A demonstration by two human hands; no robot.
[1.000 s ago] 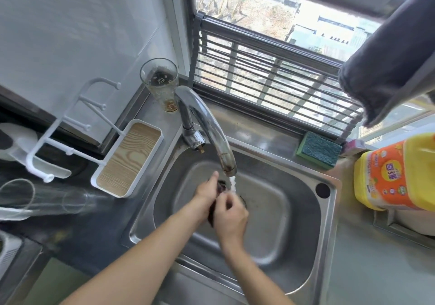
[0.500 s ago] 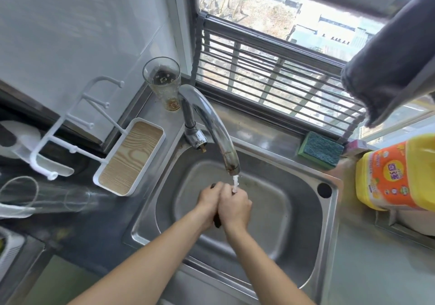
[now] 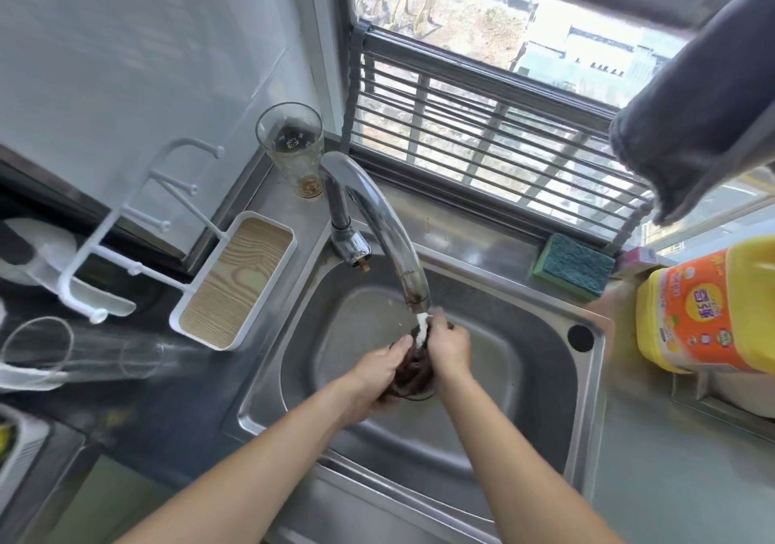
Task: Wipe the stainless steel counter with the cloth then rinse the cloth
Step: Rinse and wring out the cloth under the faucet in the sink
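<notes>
Under the faucet, both hands have parted a little since a moment ago, left hand and right hand each clenched on the dark cloth in the stream, so rinsing is well underway.

**Sink basin open, rim crowded**

The tap arches over the sink at frame centre, blocking the way in from above. The basin is bare lower and right of it. Tumbler and tray crowd the upper left; sponge and yellow jug line the right. The counter at lower right lies bare.
</notes>
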